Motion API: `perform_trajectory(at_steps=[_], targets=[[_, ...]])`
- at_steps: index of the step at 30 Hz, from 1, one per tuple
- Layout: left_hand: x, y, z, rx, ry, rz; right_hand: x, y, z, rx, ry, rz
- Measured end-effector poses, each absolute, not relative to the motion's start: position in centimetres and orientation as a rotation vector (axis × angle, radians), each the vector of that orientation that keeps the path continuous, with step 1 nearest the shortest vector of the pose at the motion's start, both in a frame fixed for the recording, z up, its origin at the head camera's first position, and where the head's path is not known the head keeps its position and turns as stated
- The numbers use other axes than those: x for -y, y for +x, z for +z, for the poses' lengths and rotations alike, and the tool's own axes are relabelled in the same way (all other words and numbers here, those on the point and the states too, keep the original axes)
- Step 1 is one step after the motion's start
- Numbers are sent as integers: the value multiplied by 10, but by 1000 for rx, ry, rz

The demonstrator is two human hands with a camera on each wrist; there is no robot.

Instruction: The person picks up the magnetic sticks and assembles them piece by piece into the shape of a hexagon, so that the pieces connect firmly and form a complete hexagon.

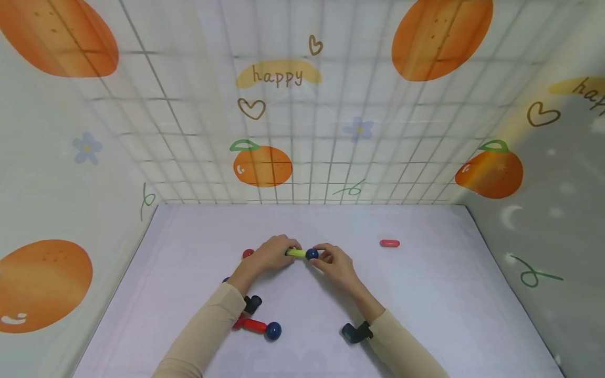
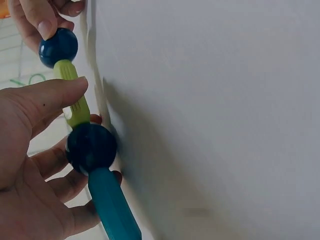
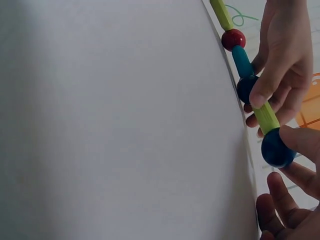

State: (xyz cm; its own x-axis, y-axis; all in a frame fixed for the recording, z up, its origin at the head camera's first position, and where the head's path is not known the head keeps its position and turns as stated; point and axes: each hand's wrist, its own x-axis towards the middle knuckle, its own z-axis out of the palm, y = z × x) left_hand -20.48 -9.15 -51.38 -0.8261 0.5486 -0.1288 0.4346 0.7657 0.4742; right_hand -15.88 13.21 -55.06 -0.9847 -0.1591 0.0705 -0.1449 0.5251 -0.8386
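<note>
My left hand (image 1: pixel 273 253) grips a chain of rods and balls around a dark blue ball (image 2: pixel 92 148), with the thumb on a yellow-green rod (image 2: pixel 73 112). From that ball a teal rod (image 2: pixel 114 207) runs on to a red ball (image 3: pixel 233 39) and another yellow-green rod (image 3: pixel 220 12). At the chain's other end, my right hand (image 1: pixel 336 263) pinches a dark blue end ball (image 1: pixel 312 254) between thumb and finger. This ball touches the first yellow-green rod. In the head view, the left hand and forearm hide part of the chain.
A loose red rod (image 1: pixel 389 243) lies at the back right of the white tabletop (image 1: pixel 425 294). Near the left forearm, a red rod (image 1: pixel 254 325) joins a blue ball (image 1: pixel 273 331). Printed curtains (image 1: pixel 198 157) stand behind and at both sides.
</note>
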Motion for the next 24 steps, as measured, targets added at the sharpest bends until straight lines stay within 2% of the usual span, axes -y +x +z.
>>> perform_trajectory(at_steps=[24], targets=[[82, -205, -513, -2700, 760, 603, -143, -158, -546, -2737, -235, -1482]])
